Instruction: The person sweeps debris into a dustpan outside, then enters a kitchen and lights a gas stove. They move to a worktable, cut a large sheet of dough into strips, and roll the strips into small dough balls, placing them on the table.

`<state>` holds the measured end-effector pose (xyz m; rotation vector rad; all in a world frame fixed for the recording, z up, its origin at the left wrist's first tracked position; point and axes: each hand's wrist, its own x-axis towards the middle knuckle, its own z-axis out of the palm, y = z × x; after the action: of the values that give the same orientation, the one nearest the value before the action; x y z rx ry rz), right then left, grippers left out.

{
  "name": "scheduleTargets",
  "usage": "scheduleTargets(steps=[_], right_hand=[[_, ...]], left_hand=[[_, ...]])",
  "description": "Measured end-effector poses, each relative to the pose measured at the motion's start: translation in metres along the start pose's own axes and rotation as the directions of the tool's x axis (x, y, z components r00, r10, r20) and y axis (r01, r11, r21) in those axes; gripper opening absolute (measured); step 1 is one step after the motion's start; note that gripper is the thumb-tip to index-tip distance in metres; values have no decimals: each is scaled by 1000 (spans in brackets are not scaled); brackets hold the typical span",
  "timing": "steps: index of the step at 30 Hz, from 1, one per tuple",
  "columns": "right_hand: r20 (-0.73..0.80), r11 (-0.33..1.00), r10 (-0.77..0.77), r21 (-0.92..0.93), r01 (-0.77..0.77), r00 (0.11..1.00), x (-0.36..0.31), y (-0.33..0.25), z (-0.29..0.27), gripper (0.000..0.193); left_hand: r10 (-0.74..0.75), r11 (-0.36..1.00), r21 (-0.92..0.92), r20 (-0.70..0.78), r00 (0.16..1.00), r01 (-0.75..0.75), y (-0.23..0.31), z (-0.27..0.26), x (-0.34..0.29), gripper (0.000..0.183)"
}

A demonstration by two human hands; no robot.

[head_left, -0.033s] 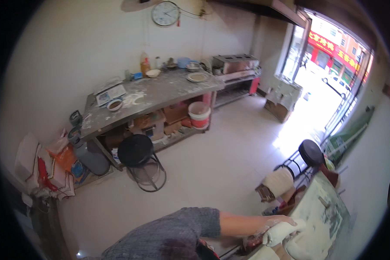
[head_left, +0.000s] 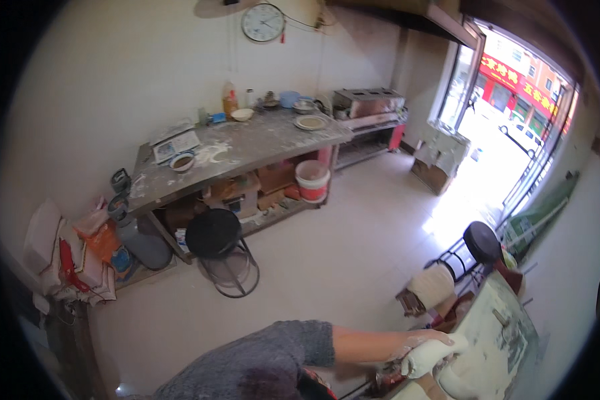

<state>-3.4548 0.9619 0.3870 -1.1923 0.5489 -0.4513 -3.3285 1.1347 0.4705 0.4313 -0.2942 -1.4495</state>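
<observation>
From the lower edge my left arm, in a grey short sleeve, reaches right to a floured work board [head_left: 503, 290]. My left hand [head_left: 421, 340] is closed over the top of a thick white roll of dough [head_left: 428, 359], its fingers curling toward the far side. A second pale mass of dough [head_left: 457, 381] lies beside it, nearer the lower edge. Between the two shows a skin-coloured strip [head_left: 435, 388], perhaps part of my right hand or forearm; its fingers are hidden. A short stick-like tool [head_left: 499, 317] lies farther up the board amid loose flour.
A black stool [head_left: 213, 233] stands before a long flour-dusted table [head_left: 260, 140] bearing bowls, a plate and a scale. Past the board's far end is another round stool [head_left: 482, 241]. A grey gas cylinder [head_left: 143, 243] and bags sit at left. An open doorway is at upper right.
The room has shifted slightly right and down in the view. My left hand stays on the dough roll, with hand and roll a few pixels farther left.
</observation>
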Motion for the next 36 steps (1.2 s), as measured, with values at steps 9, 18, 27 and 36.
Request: scheduleTargets(steps=[9,18,27,36], right_hand=[[527,526,-542,-395,753,655,-18,38,215,36],[884,650,249,149,-745,395,10,121,576,35],[934,636,352,-281,-719,-54,67,171,889,38],[860,881,457,-402,248,-227,146,257,1133,47]], left_hand=[[383,919,15,-261,886,-393,111,-86,-289,41],[823,530,289,-403,401,-797,220,-155,-551,40],[930,28,507,-329,-164,-862,315,-208,-731,36],[704,-300,245,-595,-387,-922,340,-232,-767,49]])
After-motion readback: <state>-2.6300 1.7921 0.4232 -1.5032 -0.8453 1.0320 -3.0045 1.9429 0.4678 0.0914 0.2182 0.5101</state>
